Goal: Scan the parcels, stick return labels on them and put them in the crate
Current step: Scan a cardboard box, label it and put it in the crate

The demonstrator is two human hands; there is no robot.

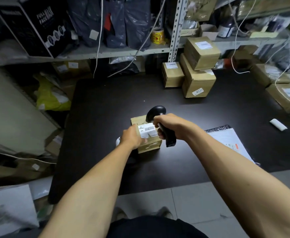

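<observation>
A small brown cardboard parcel (149,143) with a white barcode label on top lies on the dark table (106,117) in front of me. My left hand (132,137) grips the parcel's left side. My right hand (171,126) grips a black handheld barcode scanner (155,113); its head hangs over the parcel's far right corner, pointing down at the label. No crate is in view.
Three brown parcels (197,66) are stacked at the table's far side, more boxes (285,97) at the far right. A grey poly mailer (226,140) lies right of my hands, a white roll (278,124) beyond it. Shelves (106,52) with bags and a yellow sticker roll (157,36) stand behind.
</observation>
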